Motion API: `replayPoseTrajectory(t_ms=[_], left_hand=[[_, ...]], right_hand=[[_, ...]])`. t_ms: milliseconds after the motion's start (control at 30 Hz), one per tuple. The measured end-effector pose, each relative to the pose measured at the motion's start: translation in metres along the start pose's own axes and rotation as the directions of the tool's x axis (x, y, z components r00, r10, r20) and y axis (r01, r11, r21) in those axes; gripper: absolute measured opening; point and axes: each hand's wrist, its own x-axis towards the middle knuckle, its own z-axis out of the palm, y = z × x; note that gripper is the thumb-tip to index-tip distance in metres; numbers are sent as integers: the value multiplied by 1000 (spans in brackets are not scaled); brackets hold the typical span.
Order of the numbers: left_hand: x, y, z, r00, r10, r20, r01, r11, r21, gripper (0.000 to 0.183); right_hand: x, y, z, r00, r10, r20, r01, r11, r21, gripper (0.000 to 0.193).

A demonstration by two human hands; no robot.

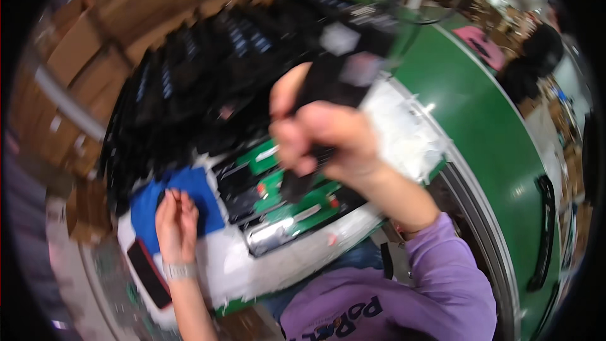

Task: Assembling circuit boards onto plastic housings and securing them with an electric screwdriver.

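Evidently clamped in right-hand fingers [291, 91], blurred black item [329, 79] jutting beyond them; grip of left-hand fingers [174, 203] unclear.

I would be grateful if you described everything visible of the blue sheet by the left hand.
The blue sheet is bright, plain and looks like thin cloth, though blur hides its texture. Roughly four-cornered, it lies spread fairly flat on the white covering, left of the green boards. Black items border its far side. The left hand hides part of it; whether they touch is unclear.
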Motion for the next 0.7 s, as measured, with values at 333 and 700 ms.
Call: replayPoseTrajectory(t_ms=[333, 700], left_hand=[[-31, -51, 67, 962, -229, 146, 191, 954, 231, 17], [-37, -59, 66, 971, -172, 166, 102, 926, 363, 11]], right_hand=[[-26, 25, -12, 968, -241, -74, 249, 960, 131, 33], [-25, 31, -13, 945, -287, -157, 312, 935, 167, 27]])
